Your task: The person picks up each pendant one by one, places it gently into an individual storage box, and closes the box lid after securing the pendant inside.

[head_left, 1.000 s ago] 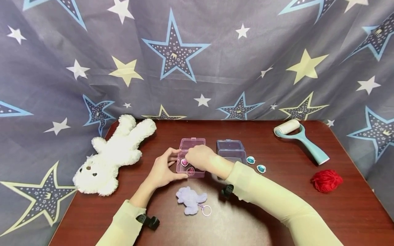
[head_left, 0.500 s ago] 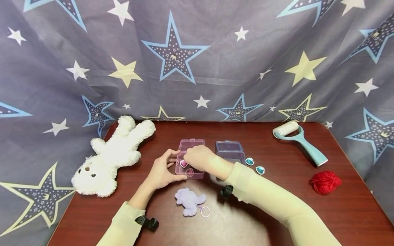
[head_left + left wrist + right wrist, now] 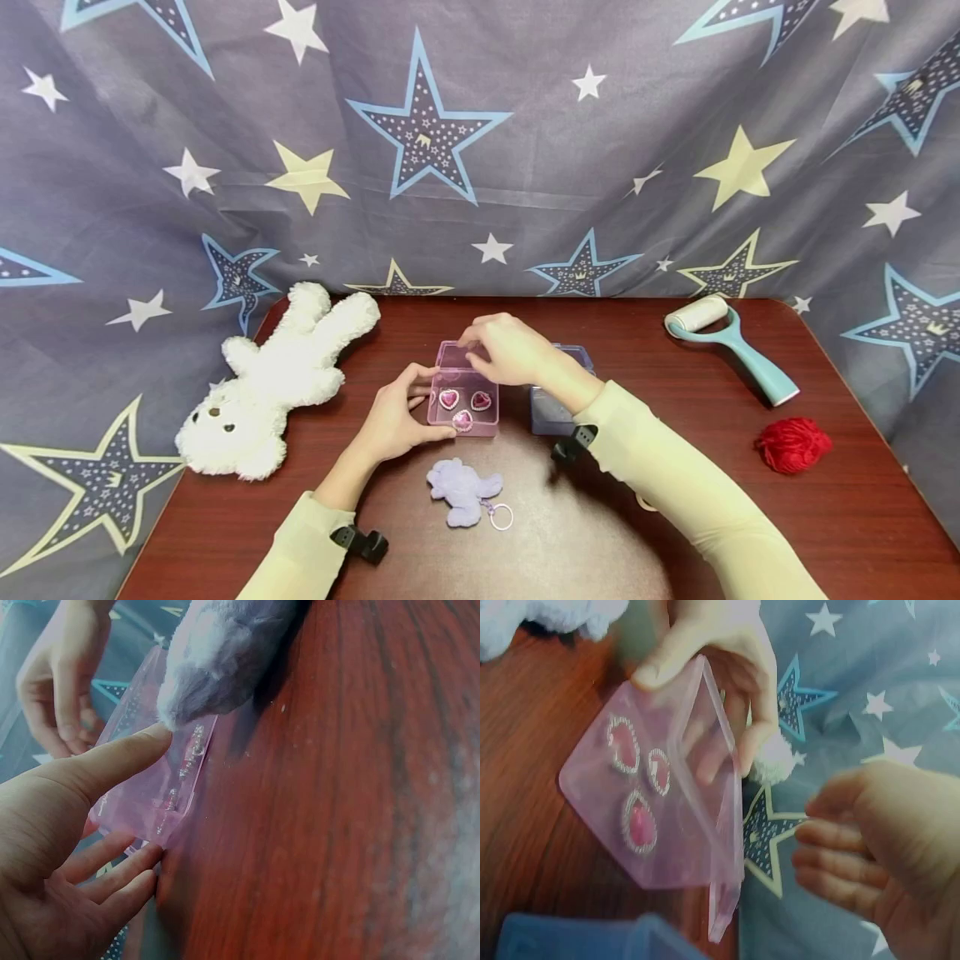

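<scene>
Evidently gripping the opened pink box (image 3: 481, 430) on the counter (image 3: 573, 542) between thumb and widely spread fingers of the left hand (image 3: 393, 417), likely to keep its three heart-shaped gems (image 3: 462, 420) settled, while hovering near the raised lid (image 3: 450, 357) with an empty, relaxed right hand (image 3: 513, 348).

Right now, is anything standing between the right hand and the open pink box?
Nothing visible does. In the right wrist view, only a gap, with starry cloth behind it, shows between the right hand and the pink box. The left hand holds the box's left side, clear of that gap.
</scene>
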{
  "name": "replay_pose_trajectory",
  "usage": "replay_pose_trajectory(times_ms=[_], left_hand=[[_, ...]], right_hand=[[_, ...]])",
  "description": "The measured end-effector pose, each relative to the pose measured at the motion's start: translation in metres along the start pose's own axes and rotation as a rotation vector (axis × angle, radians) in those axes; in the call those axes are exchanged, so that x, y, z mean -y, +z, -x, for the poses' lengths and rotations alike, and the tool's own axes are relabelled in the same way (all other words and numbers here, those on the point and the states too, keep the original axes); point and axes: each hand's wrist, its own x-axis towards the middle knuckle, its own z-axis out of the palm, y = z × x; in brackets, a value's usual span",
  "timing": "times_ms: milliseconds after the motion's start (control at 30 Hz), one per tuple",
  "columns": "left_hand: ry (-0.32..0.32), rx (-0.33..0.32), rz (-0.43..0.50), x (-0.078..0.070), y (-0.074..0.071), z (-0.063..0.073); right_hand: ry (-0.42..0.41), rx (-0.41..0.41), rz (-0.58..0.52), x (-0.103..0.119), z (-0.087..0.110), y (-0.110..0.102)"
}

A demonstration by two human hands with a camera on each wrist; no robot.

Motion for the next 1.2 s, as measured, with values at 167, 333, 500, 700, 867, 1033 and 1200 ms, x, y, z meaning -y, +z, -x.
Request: replay_pose_trajectory(times_ms=[167,333,500,700,867,1033,1200], left_hand=[[-0.007,-0.002,-0.002,0.001,0.000,-0.001],[-0.035,-0.010,0.001,0.000,0.000,0.000],[-0.040,-0.001,-0.016,-0.002,-0.001,0.000],[-0.038,0.014,-0.025,-0.002,-0.002,-0.001],[-0.037,0.018,-0.029,-0.001,-0.002,-0.001],[-0.037,0.021,-0.026,-0.001,-0.001,-0.001],[-0.037,0.025,-0.024,0.000,-0.001,-0.001]], right_hand=[[0.161,-0.037,0.019,-0.013,0.004,0.006],[0.273,0.010,0.053,-0.020,0.004,0.013],[0.340,0.078,0.059,-0.024,0.004,0.019],[0.376,0.136,0.065,-0.027,0.001,0.025],[0.420,0.192,0.068,-0.030,-0.002,0.031],[0.432,0.205,0.060,-0.031,-0.004,0.035],[0.422,0.170,0.075,-0.030,-0.006,0.031]])
